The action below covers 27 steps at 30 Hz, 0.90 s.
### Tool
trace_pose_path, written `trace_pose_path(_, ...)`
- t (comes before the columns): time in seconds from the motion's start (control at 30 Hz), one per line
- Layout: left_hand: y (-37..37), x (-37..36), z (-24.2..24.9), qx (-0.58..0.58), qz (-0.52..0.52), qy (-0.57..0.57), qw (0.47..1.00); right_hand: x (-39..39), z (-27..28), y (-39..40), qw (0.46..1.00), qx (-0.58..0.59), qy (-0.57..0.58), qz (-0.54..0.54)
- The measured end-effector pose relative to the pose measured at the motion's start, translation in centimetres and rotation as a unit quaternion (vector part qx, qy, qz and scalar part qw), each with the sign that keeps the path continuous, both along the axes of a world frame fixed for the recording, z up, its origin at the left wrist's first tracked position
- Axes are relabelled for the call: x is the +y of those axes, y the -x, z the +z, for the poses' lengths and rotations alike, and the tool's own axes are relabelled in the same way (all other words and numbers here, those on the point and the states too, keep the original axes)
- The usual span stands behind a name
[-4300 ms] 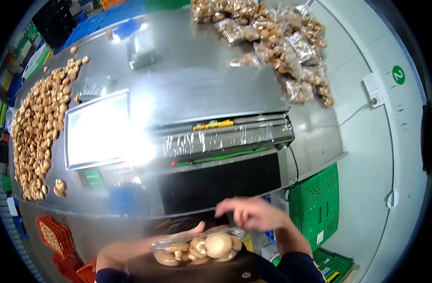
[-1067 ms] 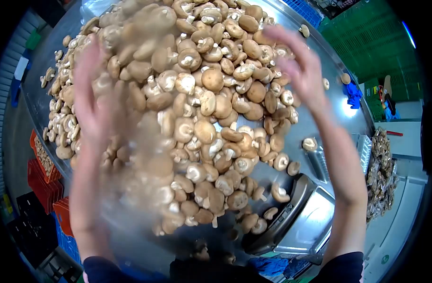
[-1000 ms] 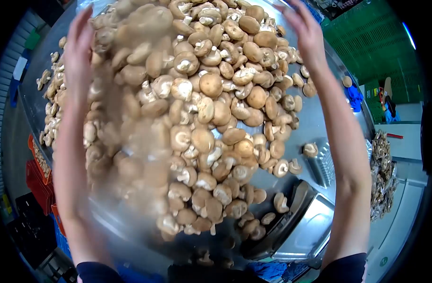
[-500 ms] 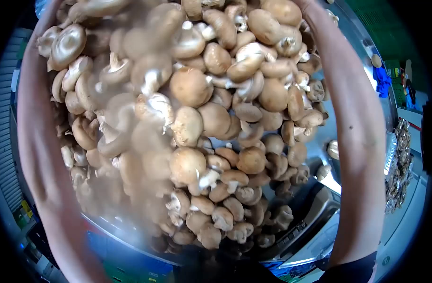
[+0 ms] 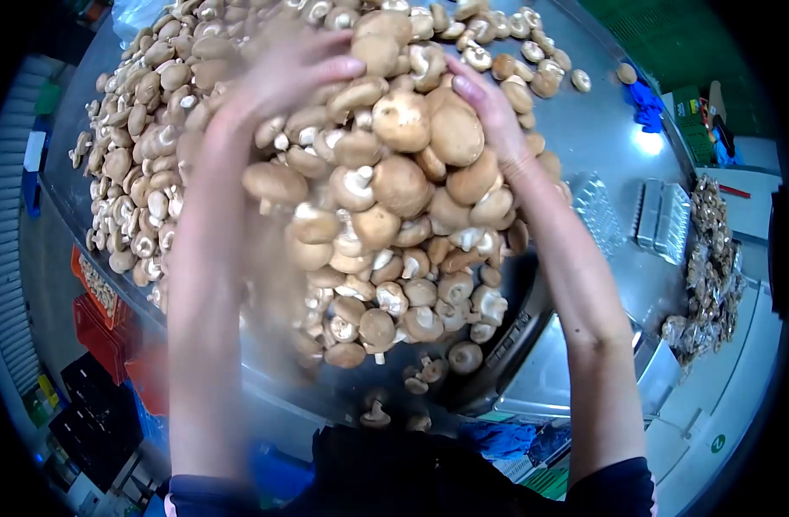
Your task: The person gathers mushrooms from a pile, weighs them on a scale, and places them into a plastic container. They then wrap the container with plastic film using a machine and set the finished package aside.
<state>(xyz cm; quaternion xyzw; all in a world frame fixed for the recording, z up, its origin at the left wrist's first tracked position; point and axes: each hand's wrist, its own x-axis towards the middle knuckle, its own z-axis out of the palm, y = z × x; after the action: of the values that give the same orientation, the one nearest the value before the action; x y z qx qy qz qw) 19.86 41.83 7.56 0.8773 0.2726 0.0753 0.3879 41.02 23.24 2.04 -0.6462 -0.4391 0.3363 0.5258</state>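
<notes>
Brown-capped shiitake mushrooms (image 5: 403, 185) with pale stems lie in a tall heap between my forearms. My left hand (image 5: 304, 73), slightly blurred, rests against the far left of this heap, its fingers stretched to the right over the caps. On the far right side, my right hand (image 5: 491, 112) lies along large caps, thumb and fingers extended rather than wrapped round one mushroom. Both palms face inward, and some fingertips are hidden by mushrooms. Several loose mushrooms (image 5: 375, 415) lie at the near edge.
More mushrooms (image 5: 149, 146) cover the metal table (image 5: 584, 112) at left. Clear plastic punnets (image 5: 661, 220) sit at right, near bagged mushrooms (image 5: 713, 267). A dark-and-silver device (image 5: 532, 353) stands near right. Blue cloth (image 5: 644, 105) lies at the far edge; red crates (image 5: 101, 336) stand lower left.
My hands have come into view from beyond the top edge. The heap between my arms now appears smaller and lower in view, and more of the table and surroundings shows.
</notes>
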Motion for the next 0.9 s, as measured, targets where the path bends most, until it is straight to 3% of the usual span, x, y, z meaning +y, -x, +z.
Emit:
trace_pose_path(0.07,0.4,-2.0,1.1,-0.029,-0.032,0.009,0.999,-2.2,1.9,2.3,0.999,-0.035,-0.012,-0.001)
trace_pose_path(0.17,1.6,-4.1,0.6,-0.041,-0.027,-0.111,0.993,-4.8,4.1,5.3,0.96,-0.281,0.016,-0.006)
trace_pose_path(0.2,2.1,-4.9,0.7,-0.041,-0.035,-0.133,0.99,-5.3,4.4,6.5,0.952,-0.305,-0.008,-0.011)
trace_pose_path(0.23,2.8,-5.9,0.5,-0.055,-0.02,-0.104,0.993,-5.8,4.6,7.8,0.945,-0.325,-0.001,-0.026)
trace_pose_path(0.27,3.3,-7.9,1.8,-0.076,0.003,0.005,0.997,-6.2,4.8,8.9,0.938,-0.344,0.007,-0.042)
trace_pose_path(0.33,4.7,-9.7,1.9,-0.113,0.007,-0.119,0.986,-7.1,5.4,9.9,0.946,-0.322,0.013,-0.02)
trace_pose_path(0.37,5.2,-11.4,1.7,-0.157,0.073,-0.132,0.976,-7.9,6.2,9.8,0.961,-0.277,-0.001,0.006)
trace_pose_path(0.43,6.9,-16.4,3.1,-0.209,0.177,-0.197,0.941,-9.1,6.4,8.6,0.956,-0.293,-0.024,0.008)
trace_pose_path(0.47,8.5,-18.2,2.7,-0.201,0.162,-0.307,0.916,-10.1,7.2,7.6,0.955,-0.297,-0.023,0.015)
trace_pose_path(0.5,9.3,-21.1,3.2,-0.226,0.113,-0.344,0.904,-11.9,8.4,6.6,0.976,-0.215,-0.028,0.007)
trace_pose_path(0.57,11.8,-28.3,1.6,-0.237,0.016,-0.272,0.932,-15.5,6.1,1.8,0.935,-0.338,-0.059,-0.093)
trace_pose_path(0.6,13.3,-32.2,0.1,-0.224,-0.044,-0.216,0.949,-18.1,7.3,0.0,0.939,-0.329,-0.036,-0.095)
trace_pose_path(0.67,17.0,-39.5,-3.5,-0.113,-0.189,-0.097,0.971,-22.3,5.1,-6.4,0.849,-0.507,0.089,-0.12)
trace_pose_path(0.73,17.8,-43.0,-4.8,-0.019,-0.321,-0.093,0.942,-26.9,2.2,-11.7,0.834,-0.499,0.204,-0.114)
trace_pose_path(0.77,17.7,-43.5,-5.9,0.004,-0.31,-0.107,0.945,-28.4,1.7,-12.6,0.815,-0.486,0.295,-0.111)
trace_pose_path(0.83,17.1,-44.1,-7.9,0.05,-0.283,-0.138,0.948,-30.9,-0.3,-14.9,0.81,-0.452,0.369,-0.054)
trace_pose_path(0.9,16.6,-43.7,-8.5,0.058,-0.31,-0.157,0.936,-31.0,0.5,-14.2,0.857,-0.382,0.34,-0.057)
